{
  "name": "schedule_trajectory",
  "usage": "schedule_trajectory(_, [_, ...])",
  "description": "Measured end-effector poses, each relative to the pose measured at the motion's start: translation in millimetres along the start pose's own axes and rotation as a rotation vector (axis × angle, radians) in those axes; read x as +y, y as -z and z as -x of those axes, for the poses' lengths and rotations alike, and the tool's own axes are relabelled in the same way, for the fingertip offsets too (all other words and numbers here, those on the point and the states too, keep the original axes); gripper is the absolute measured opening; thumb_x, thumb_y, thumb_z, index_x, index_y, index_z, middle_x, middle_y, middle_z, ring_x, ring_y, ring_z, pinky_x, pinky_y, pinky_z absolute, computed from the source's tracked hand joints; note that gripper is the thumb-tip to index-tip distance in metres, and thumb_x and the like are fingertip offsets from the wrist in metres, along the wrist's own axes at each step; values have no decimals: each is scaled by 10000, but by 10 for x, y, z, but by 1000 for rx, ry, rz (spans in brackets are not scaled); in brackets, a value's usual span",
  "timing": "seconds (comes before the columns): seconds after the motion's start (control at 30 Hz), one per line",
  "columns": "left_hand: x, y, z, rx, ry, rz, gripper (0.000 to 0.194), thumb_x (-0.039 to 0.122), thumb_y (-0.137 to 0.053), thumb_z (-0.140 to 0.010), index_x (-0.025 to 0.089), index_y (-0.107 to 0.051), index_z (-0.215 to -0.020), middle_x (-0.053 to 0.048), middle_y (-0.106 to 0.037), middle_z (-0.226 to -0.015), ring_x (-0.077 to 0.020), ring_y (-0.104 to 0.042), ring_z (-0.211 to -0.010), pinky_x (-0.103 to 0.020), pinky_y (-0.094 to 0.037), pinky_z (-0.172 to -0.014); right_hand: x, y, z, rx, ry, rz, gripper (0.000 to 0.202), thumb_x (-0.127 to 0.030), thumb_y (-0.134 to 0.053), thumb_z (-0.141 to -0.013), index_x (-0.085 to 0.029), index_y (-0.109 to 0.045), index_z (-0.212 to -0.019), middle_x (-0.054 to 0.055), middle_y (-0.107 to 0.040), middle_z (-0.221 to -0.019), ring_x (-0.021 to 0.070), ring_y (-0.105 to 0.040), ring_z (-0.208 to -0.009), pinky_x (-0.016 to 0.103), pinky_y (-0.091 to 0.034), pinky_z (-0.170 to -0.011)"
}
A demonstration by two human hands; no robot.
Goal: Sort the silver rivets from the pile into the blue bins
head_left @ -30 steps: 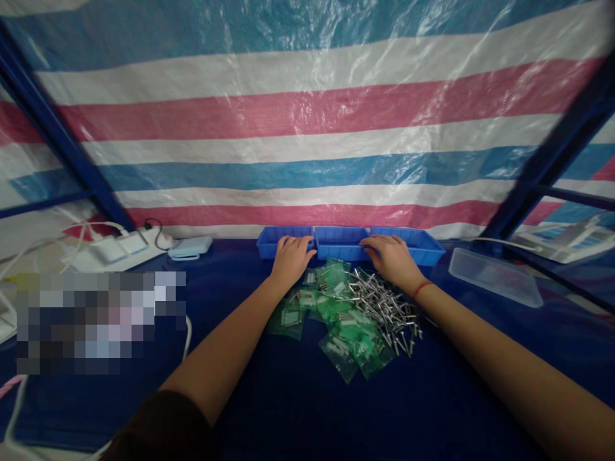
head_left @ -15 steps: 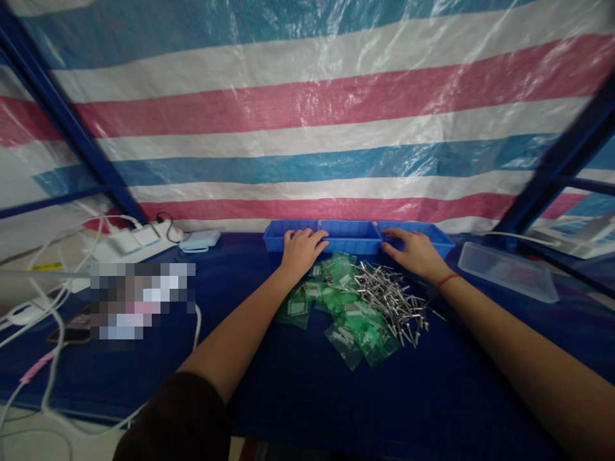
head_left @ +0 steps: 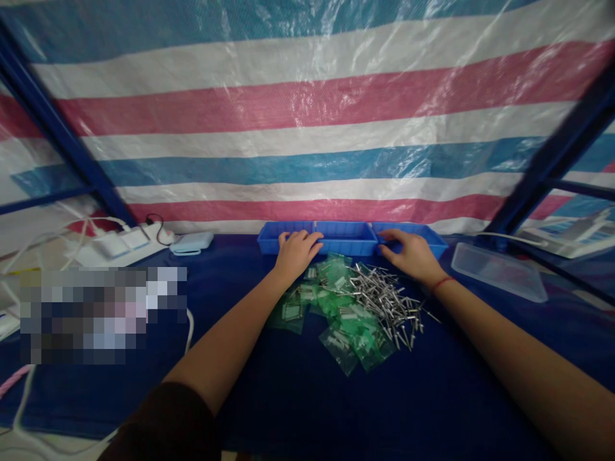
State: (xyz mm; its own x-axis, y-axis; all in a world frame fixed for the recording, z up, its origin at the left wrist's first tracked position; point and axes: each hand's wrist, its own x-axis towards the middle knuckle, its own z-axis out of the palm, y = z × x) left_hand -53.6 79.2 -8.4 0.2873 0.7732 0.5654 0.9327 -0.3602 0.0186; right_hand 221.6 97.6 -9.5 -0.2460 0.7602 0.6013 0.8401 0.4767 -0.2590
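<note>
A row of blue plastic bins stands at the back of the table. My left hand curls its fingers over the front rim of the left bin, thumb near the joint with the middle one. At the right bin, my right hand has its fingers over the rim and its thumb low at the front; its fingertips are partly hidden. Between my forearms lie a loose heap of silvery pop rivets and several small green-tinted plastic bags with rivet-like pieces inside.
A clear plastic lid or shallow tray lies on the right. Left are a white power strip with cables, a light-blue case and a blurred-out area. Striped sheeting hangs behind, between blue frame posts.
The whole view has shifted slightly, so things appear a little further left. Both hands keep their places at the bins, and the rivets and bags look unmoved.
</note>
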Motion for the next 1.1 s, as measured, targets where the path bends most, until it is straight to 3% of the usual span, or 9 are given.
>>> schedule_trajectory(0.37, [-13,1,12,-5,-25,-15,275,356,-428,-923,293,-551,-1161,-42,-610,-967,-209,-541,-943,-391,-251,-910,1,-5,-23,49,31,28,150,-206,-521,-677,-193,-565,-819,57,-682,-806,233,-635,-782,396,-441,-838])
schedule_trajectory(0.6, [2,19,25,-8,-21,0,280,348,-431,-918,290,-558,-1161,-49,-611,-976,-223,-513,-980,-409,-264,-931,42,24,-45,51,56,3,142,-208,-515,-675,-210,-560,-809,38,-670,-799,241,-615,-798,472,-389,-917])
schedule_trajectory(0.8, [167,281,-15,121,-28,76,362,381,-458,-897,265,-516,-1236,-89,-526,-1190,-265,-412,-1133,-421,-284,-979,-298,263,-25,133,52,-79,176,-282,-522,-773,-201,-576,-920,86,-660,-953,269,-591,-937,453,-435,-882])
schedule_trajectory(0.9, [325,448,67,-13,-125,262,343,410,-439,-905,236,-537,-1184,-63,-564,-1110,-220,-469,-1088,-362,-355,-962,-554,368,186,-24,33,-270,312,-397,-492,-843,-192,-532,-1075,99,-639,-1039,244,-607,-954,417,-482,-847])
schedule_trajectory(1.0, [470,538,276,-184,-179,374,449,493,-455,-877,264,-468,-1263,-77,-502,-1229,-235,-448,-1161,-401,-352,-1003,-703,380,489,-213,187,-238,518,-441,-543,-822,-217,-416,-1272,117,-517,-1271,263,-491,-1169,446,-415,-964])
schedule_trajectory(1.1, [546,533,495,-284,-182,390,522,549,-450,-856,290,-424,-1308,-93,-400,-1354,-276,-354,-1274,-466,-292,-1058,-750,316,690,-276,242,-180,430,-401,-505,-855,-235,-449,-1248,110,-532,-1245,264,-501,-1150,460,-412,-957])
